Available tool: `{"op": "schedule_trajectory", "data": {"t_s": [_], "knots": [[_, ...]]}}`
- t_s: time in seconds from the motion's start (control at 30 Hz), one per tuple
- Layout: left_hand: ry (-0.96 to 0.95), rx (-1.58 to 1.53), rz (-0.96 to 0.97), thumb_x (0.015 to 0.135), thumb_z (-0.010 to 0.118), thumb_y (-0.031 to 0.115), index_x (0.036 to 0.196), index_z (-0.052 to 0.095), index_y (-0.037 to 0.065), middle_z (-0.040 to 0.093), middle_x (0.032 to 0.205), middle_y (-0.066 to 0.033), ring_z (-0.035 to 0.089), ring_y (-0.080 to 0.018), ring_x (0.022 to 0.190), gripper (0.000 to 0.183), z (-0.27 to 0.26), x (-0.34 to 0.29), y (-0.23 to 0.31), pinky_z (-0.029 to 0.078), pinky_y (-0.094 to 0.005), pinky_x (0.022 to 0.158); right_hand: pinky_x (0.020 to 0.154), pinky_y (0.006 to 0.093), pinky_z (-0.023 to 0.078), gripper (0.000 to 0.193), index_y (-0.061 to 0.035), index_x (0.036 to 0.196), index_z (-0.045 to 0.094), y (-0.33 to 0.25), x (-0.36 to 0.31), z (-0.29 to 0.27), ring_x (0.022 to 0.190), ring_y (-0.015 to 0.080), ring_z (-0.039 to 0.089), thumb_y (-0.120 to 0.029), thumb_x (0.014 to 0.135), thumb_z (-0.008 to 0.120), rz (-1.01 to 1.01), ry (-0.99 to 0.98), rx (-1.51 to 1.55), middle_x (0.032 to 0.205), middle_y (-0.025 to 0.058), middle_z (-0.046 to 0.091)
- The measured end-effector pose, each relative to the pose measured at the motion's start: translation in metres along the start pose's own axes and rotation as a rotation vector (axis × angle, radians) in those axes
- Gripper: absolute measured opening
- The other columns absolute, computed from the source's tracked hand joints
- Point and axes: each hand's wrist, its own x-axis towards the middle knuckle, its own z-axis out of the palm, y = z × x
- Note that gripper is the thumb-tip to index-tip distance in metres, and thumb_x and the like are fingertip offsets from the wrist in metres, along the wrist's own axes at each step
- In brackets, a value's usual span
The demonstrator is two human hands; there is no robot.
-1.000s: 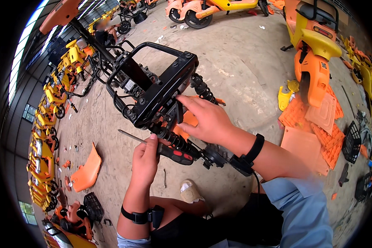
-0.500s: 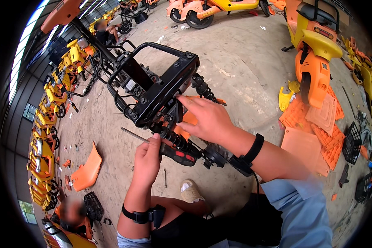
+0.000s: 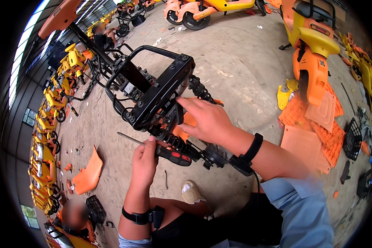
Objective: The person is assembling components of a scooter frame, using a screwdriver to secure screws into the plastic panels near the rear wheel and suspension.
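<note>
The scooter frame (image 3: 165,87) is black, topped by an orange panel (image 3: 60,18). The screwdriver (image 3: 169,155) has a black handle with red patches and a grey shaft. The floor (image 3: 235,53) is greyish beige, mottled with paler smudges. Along its left edge, the row of scooters (image 3: 53,98) is mostly yellow; toward its right edge, the parked scooter (image 3: 312,64) mixes orange and yellow. Beside that, one orange sheet (image 3: 328,140) bears a raised grid, and the crate (image 3: 352,138) is black latticework. The sleeve (image 3: 301,211) is plain light blue, the shoe (image 3: 190,192) beige.
</note>
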Motion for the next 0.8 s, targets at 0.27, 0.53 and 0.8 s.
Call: {"op": "schedule_trajectory", "data": {"t_s": [0.27,0.53,0.8], "knots": [[-0.025,0.021,-0.019,0.105,0.044,0.040,0.090,0.073,0.006,0.046,0.058,0.0070,0.032,-0.0026,0.050,0.047,0.000,0.000,-0.002,0.024,-0.0215,0.048,0.083,0.0394,0.054,0.067,-0.0125,0.138,0.050,-0.002,0.002,-0.001,0.107,0.0292,0.063,-0.029,0.079,0.075,0.026,-0.065,-0.020,0.122,0.0083,0.063],[-0.023,0.025,-0.033,0.105,0.044,0.039,0.090,0.073,0.006,0.045,0.058,0.0073,0.032,-0.0028,0.050,0.047,0.001,0.001,-0.002,0.023,-0.0216,0.048,0.080,0.0394,0.054,0.066,-0.0124,0.138,0.049,-0.008,0.005,-0.006,0.104,0.0300,0.063,-0.029,0.079,0.075,0.033,-0.118,-0.056,0.117,0.0099,0.063],[-0.050,0.026,-0.027,0.106,0.043,0.038,0.090,0.072,0.004,0.047,0.058,0.0066,0.032,-0.0027,0.049,0.047,0.007,0.000,0.003,0.023,-0.0219,0.047,0.075,0.0389,0.055,0.064,-0.0113,0.134,0.050,-0.010,0.005,-0.008,0.097,0.0280,0.064,-0.028,0.078,0.076,-0.002,-0.083,-0.152,0.110,0.0092,0.063]]}}
